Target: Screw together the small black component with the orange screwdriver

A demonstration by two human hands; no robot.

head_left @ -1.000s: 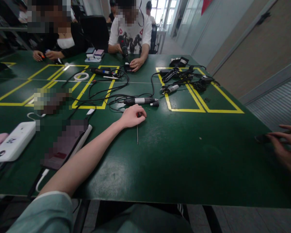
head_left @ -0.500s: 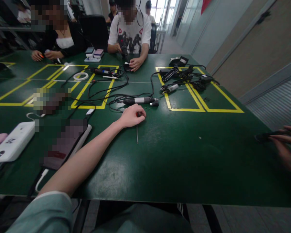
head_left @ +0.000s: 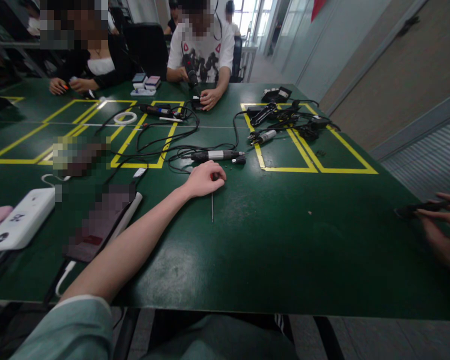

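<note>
My left arm reaches across the green table (head_left: 285, 250). My left hand (head_left: 203, 181) rests on the table top, its fingers curled round the dark handle of a small screwdriver (head_left: 212, 206). The thin metal shaft points back toward me. At the right edge my right hand (head_left: 444, 227) pinches a thin flat black object (head_left: 416, 207) between its fingertips, just above the table. Part of that hand is cut off by the frame.
A black and silver electric screwdriver (head_left: 215, 155) with tangled cables lies just beyond my left hand. More tools and cords (head_left: 281, 117) sit inside yellow tape rectangles. A white device (head_left: 20, 225) lies at the left. Two people work across the table.
My right hand has drawn slightly right and tipped the thin black object up off the table. My left hand has stayed where it was.
</note>
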